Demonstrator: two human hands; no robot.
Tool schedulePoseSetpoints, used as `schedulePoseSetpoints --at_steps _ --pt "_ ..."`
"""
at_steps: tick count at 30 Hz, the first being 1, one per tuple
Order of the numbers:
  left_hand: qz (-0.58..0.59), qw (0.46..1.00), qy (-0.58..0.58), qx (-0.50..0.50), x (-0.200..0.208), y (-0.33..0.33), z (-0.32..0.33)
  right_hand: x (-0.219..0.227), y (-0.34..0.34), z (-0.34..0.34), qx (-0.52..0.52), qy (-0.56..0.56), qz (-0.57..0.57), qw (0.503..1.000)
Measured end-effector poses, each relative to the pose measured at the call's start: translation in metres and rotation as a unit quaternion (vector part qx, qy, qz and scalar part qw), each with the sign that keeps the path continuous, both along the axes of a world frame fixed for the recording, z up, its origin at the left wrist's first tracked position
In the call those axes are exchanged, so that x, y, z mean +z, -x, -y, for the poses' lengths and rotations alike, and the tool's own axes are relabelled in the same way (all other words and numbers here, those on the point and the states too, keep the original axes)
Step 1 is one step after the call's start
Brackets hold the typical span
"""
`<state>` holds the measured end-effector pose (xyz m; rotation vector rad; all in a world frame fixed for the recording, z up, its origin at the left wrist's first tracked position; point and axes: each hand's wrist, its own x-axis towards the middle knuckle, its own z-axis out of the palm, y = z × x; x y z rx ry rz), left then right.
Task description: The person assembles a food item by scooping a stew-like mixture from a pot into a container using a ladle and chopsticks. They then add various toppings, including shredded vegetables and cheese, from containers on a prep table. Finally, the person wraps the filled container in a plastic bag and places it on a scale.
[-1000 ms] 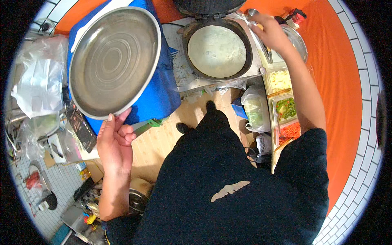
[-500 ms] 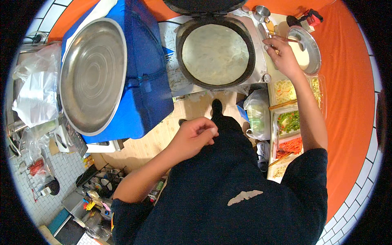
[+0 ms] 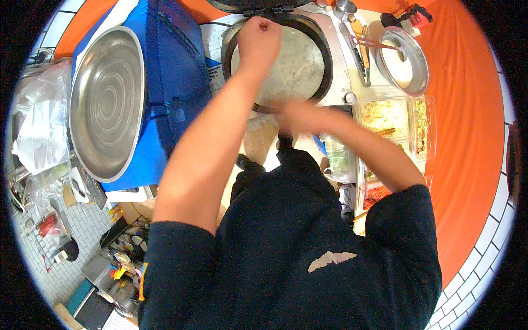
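A thin pale round pancake (image 3: 300,66) lies on the round black-rimmed griddle (image 3: 328,58). My left hand (image 3: 259,44) is over the griddle's back left part, its fingers curled closed; whatever may be in them is hidden. At the griddle's front rim is my right hand (image 3: 297,118), smeared by motion, so its fingers cannot be read. The griddle's dark lid (image 3: 253,4) stands raised at the back. To the right, a metal bowl (image 3: 421,69) holds pale batter, with a brown-handled ladle (image 3: 382,44) resting in it.
Tongs (image 3: 355,52) and a small metal cup (image 3: 345,8) lie right of the griddle. Clear trays of shredded vegetables (image 3: 385,118) line the right side. A large round metal tray (image 3: 107,104) leans on a blue-covered box (image 3: 179,71) at left. A plastic bag (image 3: 341,159) hangs below.
My left hand has gone from in front of my body up over the griddle. My right hand has left the utensils by the bowl and come down-left to the griddle's front rim.
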<state>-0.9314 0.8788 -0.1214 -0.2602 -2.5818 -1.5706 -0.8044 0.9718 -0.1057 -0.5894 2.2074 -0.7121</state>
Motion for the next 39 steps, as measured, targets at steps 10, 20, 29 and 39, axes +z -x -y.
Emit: schedulePoseSetpoints --at_steps 10,20,29,39 --pt "0.021 0.891 0.412 -0.192 -0.016 0.041 0.044 -0.035 0.002 -0.123 -0.347 0.051 -0.254 0.901" --pt "-0.018 0.856 0.429 -0.288 -0.032 0.03 0.041 -0.043 0.02 -0.092 -0.154 -0.044 -0.365 0.917" --pt "-0.036 0.819 0.473 -0.323 -0.052 -0.024 0.037 -0.072 0.043 -0.051 -0.047 -0.159 -0.332 0.929" --pt "-0.031 0.807 0.517 -0.282 -0.057 -0.032 0.036 -0.074 0.051 -0.042 -0.029 -0.204 -0.324 0.923"
